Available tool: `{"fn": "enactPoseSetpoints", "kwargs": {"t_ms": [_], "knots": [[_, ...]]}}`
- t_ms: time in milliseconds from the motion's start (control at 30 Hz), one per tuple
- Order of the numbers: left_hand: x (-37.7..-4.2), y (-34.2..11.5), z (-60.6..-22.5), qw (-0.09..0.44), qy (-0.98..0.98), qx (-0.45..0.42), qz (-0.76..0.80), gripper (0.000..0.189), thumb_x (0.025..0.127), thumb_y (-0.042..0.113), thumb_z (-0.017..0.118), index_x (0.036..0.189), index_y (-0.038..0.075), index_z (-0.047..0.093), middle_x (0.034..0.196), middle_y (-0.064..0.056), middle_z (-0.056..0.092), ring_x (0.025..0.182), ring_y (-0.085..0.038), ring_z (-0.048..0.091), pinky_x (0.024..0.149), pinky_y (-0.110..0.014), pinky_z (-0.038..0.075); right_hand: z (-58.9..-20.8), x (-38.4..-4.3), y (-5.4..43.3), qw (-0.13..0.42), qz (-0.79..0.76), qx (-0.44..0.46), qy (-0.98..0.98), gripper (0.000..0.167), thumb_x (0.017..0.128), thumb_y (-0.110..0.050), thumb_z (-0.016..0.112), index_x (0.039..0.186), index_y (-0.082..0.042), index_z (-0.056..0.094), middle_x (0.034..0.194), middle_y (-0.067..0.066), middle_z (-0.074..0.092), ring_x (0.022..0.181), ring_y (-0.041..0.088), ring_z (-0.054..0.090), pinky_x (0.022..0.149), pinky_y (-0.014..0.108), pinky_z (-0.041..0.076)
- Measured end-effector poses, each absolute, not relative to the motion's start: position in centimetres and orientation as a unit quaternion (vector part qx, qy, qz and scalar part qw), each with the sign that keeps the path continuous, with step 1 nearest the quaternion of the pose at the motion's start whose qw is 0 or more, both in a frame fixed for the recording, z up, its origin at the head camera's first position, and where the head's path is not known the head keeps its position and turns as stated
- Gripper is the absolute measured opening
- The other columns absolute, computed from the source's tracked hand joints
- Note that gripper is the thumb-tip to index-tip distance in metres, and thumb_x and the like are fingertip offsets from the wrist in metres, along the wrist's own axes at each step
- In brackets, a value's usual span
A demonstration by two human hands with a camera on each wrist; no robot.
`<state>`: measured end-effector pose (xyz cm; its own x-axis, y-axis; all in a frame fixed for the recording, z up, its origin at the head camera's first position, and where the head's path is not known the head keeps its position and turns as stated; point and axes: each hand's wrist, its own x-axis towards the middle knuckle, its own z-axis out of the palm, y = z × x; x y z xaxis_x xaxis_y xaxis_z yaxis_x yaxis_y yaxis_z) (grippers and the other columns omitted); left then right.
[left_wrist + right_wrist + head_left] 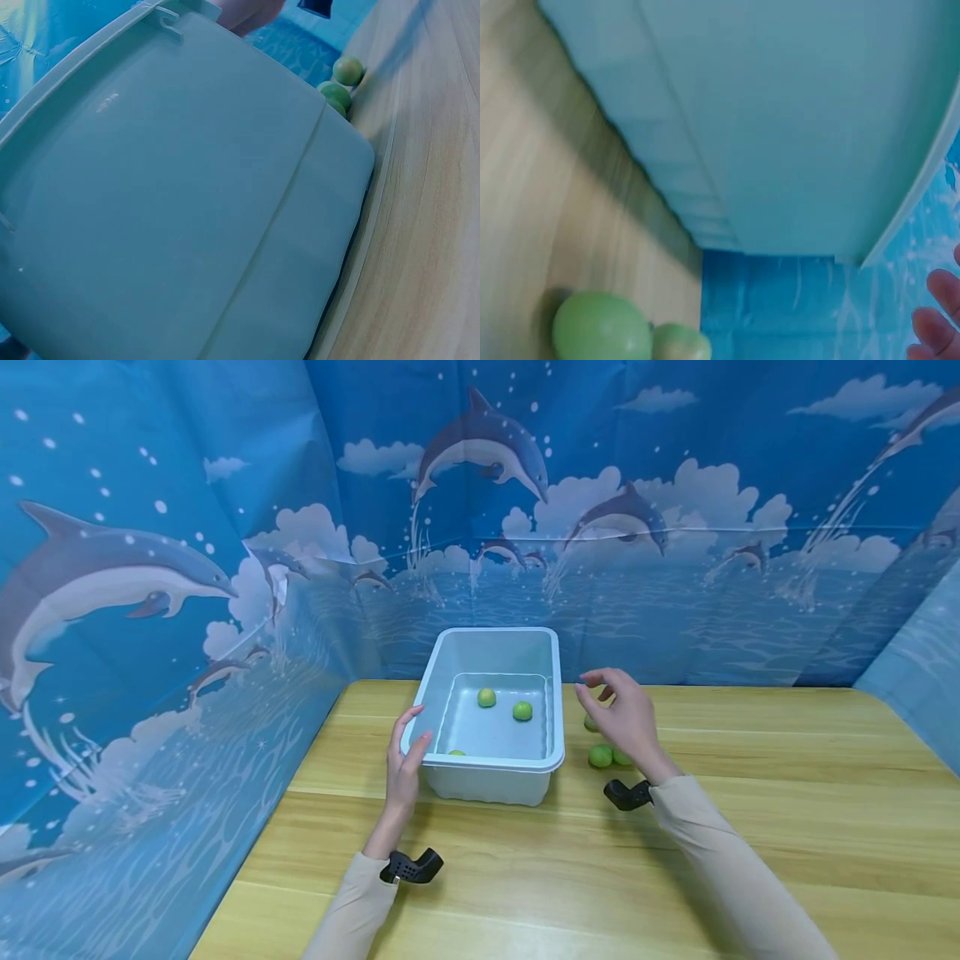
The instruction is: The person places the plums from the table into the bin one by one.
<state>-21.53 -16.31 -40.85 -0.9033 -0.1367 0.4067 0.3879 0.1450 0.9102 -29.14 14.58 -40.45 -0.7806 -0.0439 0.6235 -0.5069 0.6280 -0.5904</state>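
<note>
A pale blue plastic bin (495,782) stands on the wooden table. My left hand (403,768) grips its rim at the near left corner, the thumb over the edge. Three small round green fruits that look like limes lie inside: a yellowish lime (486,697), a greener lime (522,710), and one mostly hidden behind the near wall. My right hand (628,718) hovers just right of the bin, fingers loosely bent, with nothing seen between them. Below it sit more limes (600,756), partly covered by the hand. In the right wrist view, a lime (602,328) lies near the bin's wall.
The wooden table (787,827) reaches far to the right and toward me. A blue dolphin-print curtain (675,610) hangs directly behind the bin and along the left side. Each wrist wears a black camera mount (412,866).
</note>
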Motion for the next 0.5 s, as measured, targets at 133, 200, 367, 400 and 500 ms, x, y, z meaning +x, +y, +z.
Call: {"fn": "enactPoseSetpoints", "kwargs": {"t_ms": [133,200,367,400,500], "knots": [[-21.6,-16.3,-40.8,0.201,-0.729,-0.085,-0.649,0.045,0.095,0.013,0.048,0.136,-0.003,0.042,0.144,-0.017,0.037,0.134,-0.029,0.027,0.106,-0.051,0.018,-41.1,-28.7,16.0,0.297,0.395,0.156,-0.855,0.025,0.092,-0.029,0.063,0.104,-0.008,0.068,0.094,0.009,0.064,0.075,0.022,0.054,0.065,0.038,0.043],[-21.6,-16.3,-40.8,0.201,-0.728,-0.084,-0.65,0.045,0.095,0.013,0.048,0.137,-0.003,0.042,0.144,-0.017,0.036,0.134,-0.029,0.027,0.106,-0.052,0.018,-41.4,-28.4,16.7,0.302,0.391,0.158,-0.855,0.023,0.091,-0.026,0.064,0.103,-0.007,0.068,0.093,0.011,0.064,0.075,0.023,0.054,0.065,0.039,0.043],[-21.6,-16.2,-40.8,0.201,-0.73,-0.083,-0.648,0.046,0.095,0.014,0.049,0.137,-0.003,0.042,0.144,-0.017,0.036,0.134,-0.029,0.027,0.106,-0.052,0.018,-42.5,-28.1,18.5,0.304,0.384,0.158,-0.857,0.021,0.09,-0.022,0.065,0.103,-0.005,0.068,0.091,0.012,0.065,0.075,0.026,0.057,0.066,0.041,0.043],[-21.6,-16.2,-40.8,0.201,-0.73,-0.083,-0.648,0.046,0.095,0.015,0.049,0.137,-0.003,0.042,0.144,-0.017,0.036,0.134,-0.029,0.027,0.106,-0.052,0.018,-42.7,-28.0,18.8,0.303,0.382,0.156,-0.859,0.021,0.09,-0.021,0.065,0.102,-0.005,0.068,0.091,0.012,0.065,0.076,0.027,0.057,0.066,0.041,0.043],[-21.6,-16.1,-40.8,0.2,-0.731,-0.081,-0.647,0.046,0.095,0.015,0.049,0.137,-0.002,0.042,0.144,-0.017,0.036,0.134,-0.029,0.027,0.106,-0.052,0.018,-43.3,-27.8,19.8,0.302,0.376,0.153,-0.862,0.02,0.09,-0.02,0.065,0.101,-0.003,0.068,0.092,0.013,0.065,0.076,0.027,0.057,0.067,0.042,0.044]]}}
